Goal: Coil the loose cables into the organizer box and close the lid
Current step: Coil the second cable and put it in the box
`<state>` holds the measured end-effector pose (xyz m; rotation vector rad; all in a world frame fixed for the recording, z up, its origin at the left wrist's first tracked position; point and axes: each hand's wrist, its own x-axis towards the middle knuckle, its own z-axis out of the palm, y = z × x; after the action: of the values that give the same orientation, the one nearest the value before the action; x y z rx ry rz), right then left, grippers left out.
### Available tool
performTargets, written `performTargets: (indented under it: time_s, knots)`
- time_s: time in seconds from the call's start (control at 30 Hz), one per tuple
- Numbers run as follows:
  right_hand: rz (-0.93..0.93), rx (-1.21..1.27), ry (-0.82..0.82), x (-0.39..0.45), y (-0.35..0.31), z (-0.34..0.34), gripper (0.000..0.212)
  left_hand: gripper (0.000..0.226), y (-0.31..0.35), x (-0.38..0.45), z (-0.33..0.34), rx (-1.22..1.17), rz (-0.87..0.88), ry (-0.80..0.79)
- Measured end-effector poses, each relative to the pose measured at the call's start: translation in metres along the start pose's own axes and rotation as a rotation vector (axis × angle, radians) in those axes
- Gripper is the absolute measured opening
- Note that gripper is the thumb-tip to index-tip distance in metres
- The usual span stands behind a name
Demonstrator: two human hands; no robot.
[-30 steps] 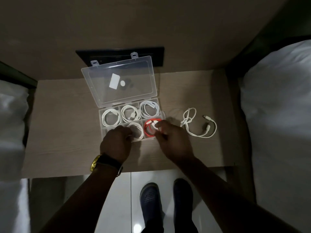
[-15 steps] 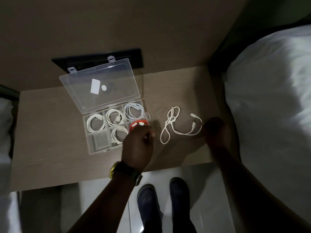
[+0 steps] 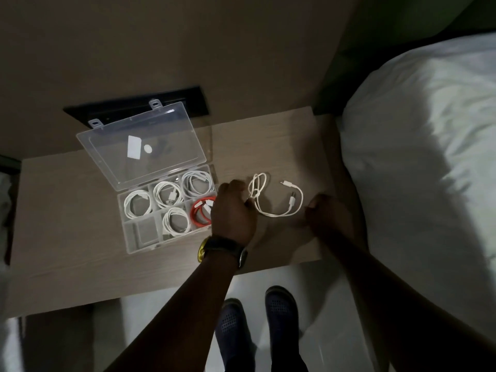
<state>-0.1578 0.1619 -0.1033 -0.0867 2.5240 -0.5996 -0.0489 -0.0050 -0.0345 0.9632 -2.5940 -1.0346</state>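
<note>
A clear organizer box (image 3: 146,233) sits on the wooden table (image 3: 67,210) with its lid (image 3: 142,146) propped open. Three white coils fill the back row. The front row holds a white coil (image 3: 175,220) and a red coil (image 3: 200,214), and its left compartment is bare. To the right of the box lies a loose white cable (image 3: 273,204), half tangled, with both plugs showing. My left hand (image 3: 233,210), with a watch on its wrist, covers the cable's left loop with fingers closed on it. My right hand (image 3: 327,213) rests curled just right of the cable, not touching it.
A white bed (image 3: 429,157) runs along the table's right edge. A black panel (image 3: 134,108) is set in the wall behind the box. More white bedding (image 3: 5,210) lies at the far left. My shoes (image 3: 257,318) stand on the pale floor below the table's front edge.
My left hand has left the red coil in the box and moved right onto the loose cable's left end. My right hand stays near the cable's right side. The view has shifted slightly.
</note>
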Motion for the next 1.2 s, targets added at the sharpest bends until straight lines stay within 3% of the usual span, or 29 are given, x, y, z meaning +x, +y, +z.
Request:
performTargets:
  time_s: [0.13, 0.23, 0.37, 0.5, 0.67, 0.73, 0.83, 0.93, 1.03, 1.07, 1.13, 1.2]
  knots:
    - [-0.070, -0.015, -0.027, 0.006, 0.002, -0.001, 0.024, 0.039, -0.006, -0.010, 0.011, 0.099, -0.072, -0.119]
    - [-0.064, -0.073, 0.001, 0.005, -0.001, -0.001, 0.042, 0.040, -0.002, -0.013, 0.014, 0.031, -0.006, -0.036]
    - [-0.226, -0.241, 0.038, 0.010, -0.013, -0.001, 0.028, 0.041, 0.007, -0.016, 0.014, -0.054, 0.029, 0.053]
    - [-0.299, -0.258, 0.082, 0.014, -0.020, -0.003, 0.034, 0.040, 0.012, -0.017, 0.010, -0.118, 0.078, 0.072]
    - [-0.353, 0.149, 0.125, -0.002, -0.026, -0.017, 0.021, 0.039, 0.023, -0.006, -0.002, -0.095, 0.116, 0.063]
    - [-0.549, 0.290, 0.084, -0.016, -0.040, -0.032, 0.021, 0.045, 0.031, 0.002, -0.008, 0.000, 0.231, -0.045]
    - [-0.824, 0.457, 0.041, -0.031, -0.066, -0.064, 0.017, 0.027, 0.051, 0.017, -0.019, -0.028, 0.348, -0.229]
    - [-0.745, 0.680, 0.012, -0.032, -0.080, -0.090, 0.018, 0.029, 0.073, 0.024, -0.035, -0.297, 0.143, -0.287]
    - [-0.694, 0.809, -0.090, -0.032, -0.089, -0.097, 0.002, 0.030, 0.092, 0.025, -0.051, -1.121, -0.351, -0.575]
    - [-0.684, 0.797, -0.104, -0.033, -0.090, -0.095, 0.008, 0.028, 0.097, 0.025, -0.058, -1.402, -0.447, -0.653]
    - [-0.670, 0.734, -0.149, -0.039, -0.089, -0.087, 0.023, 0.027, 0.099, 0.030, -0.066, -1.767, -0.472, -0.624]
    - [-0.666, 0.599, -0.209, -0.047, -0.084, -0.078, 0.025, 0.034, 0.096, 0.040, -0.070, -1.914, -0.425, -0.442]
